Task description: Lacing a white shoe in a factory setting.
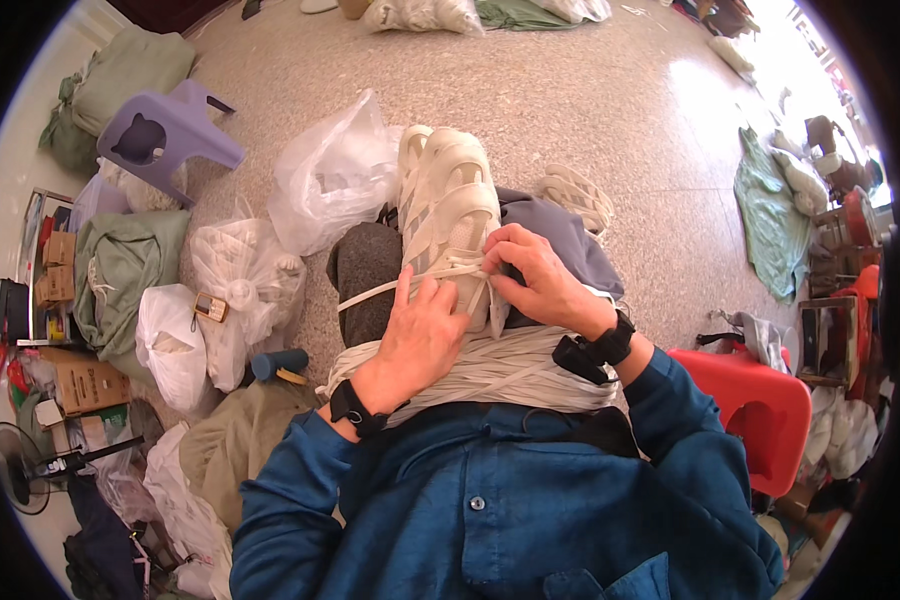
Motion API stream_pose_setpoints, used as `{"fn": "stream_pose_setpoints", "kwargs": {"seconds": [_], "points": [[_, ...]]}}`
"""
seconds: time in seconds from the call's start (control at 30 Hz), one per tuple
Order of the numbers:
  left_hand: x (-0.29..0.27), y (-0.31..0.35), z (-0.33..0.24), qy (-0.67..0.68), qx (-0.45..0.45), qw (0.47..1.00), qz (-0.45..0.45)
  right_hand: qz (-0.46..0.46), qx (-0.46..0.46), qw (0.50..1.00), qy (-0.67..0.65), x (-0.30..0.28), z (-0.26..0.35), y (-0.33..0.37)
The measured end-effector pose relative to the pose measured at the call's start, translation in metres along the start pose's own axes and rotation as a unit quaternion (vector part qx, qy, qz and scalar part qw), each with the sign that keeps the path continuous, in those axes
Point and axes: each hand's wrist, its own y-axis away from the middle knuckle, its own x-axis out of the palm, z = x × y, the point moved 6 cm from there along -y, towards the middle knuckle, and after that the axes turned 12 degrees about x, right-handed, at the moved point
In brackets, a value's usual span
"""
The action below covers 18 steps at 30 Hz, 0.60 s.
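A pair of cream sneakers (448, 190) with grey stripes lies across my lap, toes pointing away from me. My right hand (545, 280) pinches a flat cream shoelace (460, 270) at the right side of the near shoe's lacing. On the shoe's left side, my left hand (420, 330) grips its near end, index finger stretched forward and the other fingers curled. One lace end runs out leftward past that index finger, over the dark grey trouser leg (363, 285). Beneath my wrists, a thick bundle of cream laces (510, 375) spans my lap.
Clear plastic bags (330, 175) stand on the floor to the left, near a purple stool (165, 130). A phone (210, 306) rests on a white bag. Another laced shoe (577, 197) lies beyond my right knee. A red stool (760, 410) is at my right.
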Motion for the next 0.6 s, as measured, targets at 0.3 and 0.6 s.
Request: {"fn": "stream_pose_setpoints", "kwargs": {"seconds": [0.3,0.6], "points": [[-0.022,0.001,0.014,0.084,-0.069,0.983,-0.146,-0.036,0.019,0.999,0.0,-0.003,-0.003,0.003],[-0.017,-0.011,0.024,-0.015,-0.03,0.986,-0.162,-0.016,0.025,0.999,-0.02,-0.002,-0.002,0.003]]}}
